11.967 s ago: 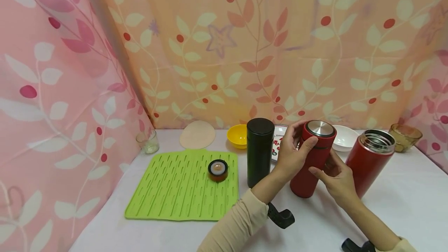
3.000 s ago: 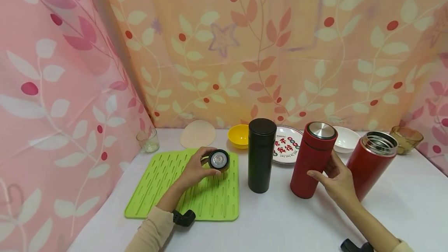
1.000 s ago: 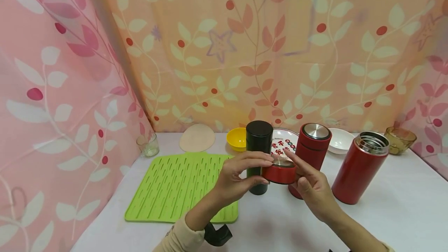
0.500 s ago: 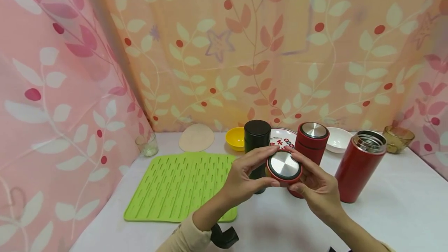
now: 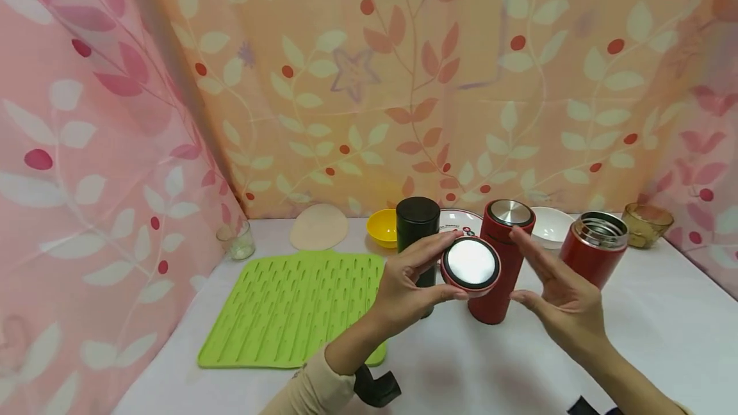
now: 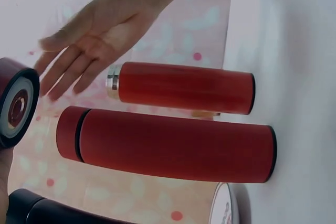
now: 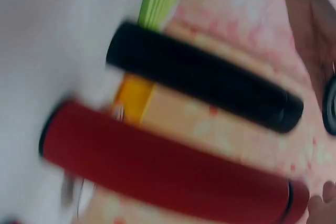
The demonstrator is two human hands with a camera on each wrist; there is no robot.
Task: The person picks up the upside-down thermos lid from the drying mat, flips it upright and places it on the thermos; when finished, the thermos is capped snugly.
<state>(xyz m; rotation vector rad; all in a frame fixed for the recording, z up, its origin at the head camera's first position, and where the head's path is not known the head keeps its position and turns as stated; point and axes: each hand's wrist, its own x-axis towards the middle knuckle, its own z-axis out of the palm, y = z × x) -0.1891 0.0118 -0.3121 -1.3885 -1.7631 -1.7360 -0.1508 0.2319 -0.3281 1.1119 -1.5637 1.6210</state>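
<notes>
A white surface stood before leaf-patterned curtains. On it lay one lime-green ridged mat. Three tall flasks stood upright to its right: one black flask, one capped red flask with a steel top, and one uncapped red flask showing its steel mouth. Behind them sat one round beige disc, one printed plate whose red writing was too small to read, one white bowl, one yellow bowl, one amber glass bowl and one small clear glass. The left hand held one red lid in the air before the capped red flask, fingers and thumb curled round its rim. The right hand hovered just beside the lid, fingers straight and spread, holding nothing.
</notes>
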